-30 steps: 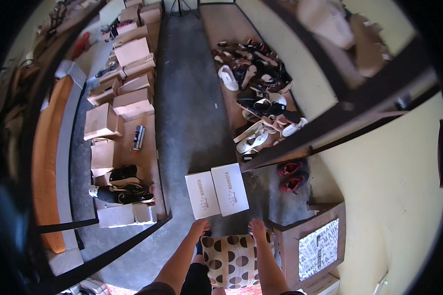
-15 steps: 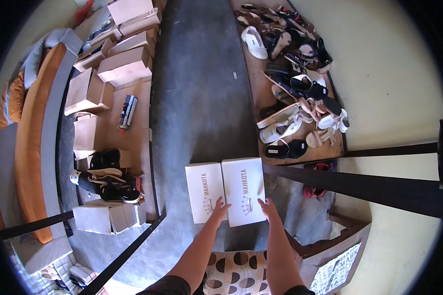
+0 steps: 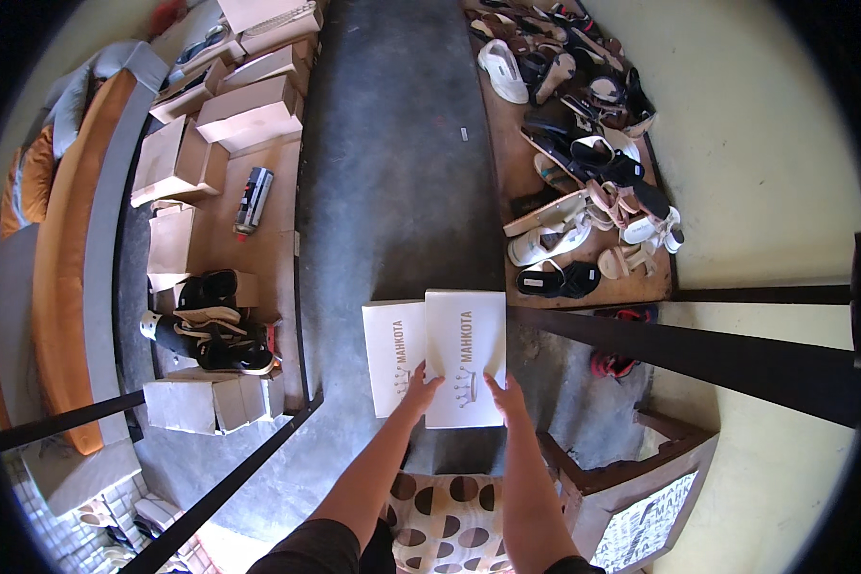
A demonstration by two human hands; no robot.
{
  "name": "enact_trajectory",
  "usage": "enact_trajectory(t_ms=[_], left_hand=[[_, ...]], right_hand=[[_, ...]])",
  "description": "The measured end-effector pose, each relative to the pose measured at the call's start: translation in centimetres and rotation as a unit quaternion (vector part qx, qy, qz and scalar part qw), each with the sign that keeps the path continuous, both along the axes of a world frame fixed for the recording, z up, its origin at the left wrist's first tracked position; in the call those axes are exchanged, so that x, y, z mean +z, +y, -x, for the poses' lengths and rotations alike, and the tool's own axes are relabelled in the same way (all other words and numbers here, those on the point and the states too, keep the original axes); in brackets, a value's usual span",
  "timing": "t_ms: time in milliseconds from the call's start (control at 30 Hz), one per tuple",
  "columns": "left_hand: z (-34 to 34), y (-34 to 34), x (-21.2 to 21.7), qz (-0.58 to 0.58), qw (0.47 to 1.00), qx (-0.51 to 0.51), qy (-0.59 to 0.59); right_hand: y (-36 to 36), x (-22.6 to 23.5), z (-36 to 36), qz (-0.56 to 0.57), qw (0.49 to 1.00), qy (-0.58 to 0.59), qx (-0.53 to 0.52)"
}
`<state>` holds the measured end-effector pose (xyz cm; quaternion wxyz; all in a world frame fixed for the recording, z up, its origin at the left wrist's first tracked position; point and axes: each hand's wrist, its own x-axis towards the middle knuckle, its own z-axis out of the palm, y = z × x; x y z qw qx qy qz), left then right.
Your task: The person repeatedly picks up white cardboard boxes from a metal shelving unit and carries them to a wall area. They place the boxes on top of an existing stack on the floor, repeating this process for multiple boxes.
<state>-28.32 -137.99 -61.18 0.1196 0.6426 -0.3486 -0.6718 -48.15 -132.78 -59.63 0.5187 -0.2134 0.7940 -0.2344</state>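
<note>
A white shoe box with gold lettering and a crown print on its lid is between my two hands. My left hand grips its left edge, thumb on the lid. My right hand holds the opposite edge, thumb also on top. To the left, a second white box of the same look is partly covered by the held one. What lies beneath the two boxes is hidden.
On the left stands a table with open cardboard boxes, a spray can and black shoes. A low board at the right bears many sandals. A dark beam crosses at right; a patterned cushion lies below my arms.
Both hands have shifted slightly left and up with the right-hand box. It now overlaps the edge of the left box. The whole view has also moved a little.
</note>
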Motion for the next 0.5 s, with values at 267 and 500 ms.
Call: enact_trajectory(t_ms=[267, 500], left_hand=[[-4.7, -2.3, 7.0, 0.048, 0.998, 0.006, -0.045], [-8.7, -0.2, 23.8, 0.035, 0.976, 0.107, 0.185]], right_hand=[[-0.5, 11.3, -6.2, 0.046, 0.997, 0.068, -0.003], [0.7, 27.4, -9.1, 0.045, 0.989, 0.123, 0.066]])
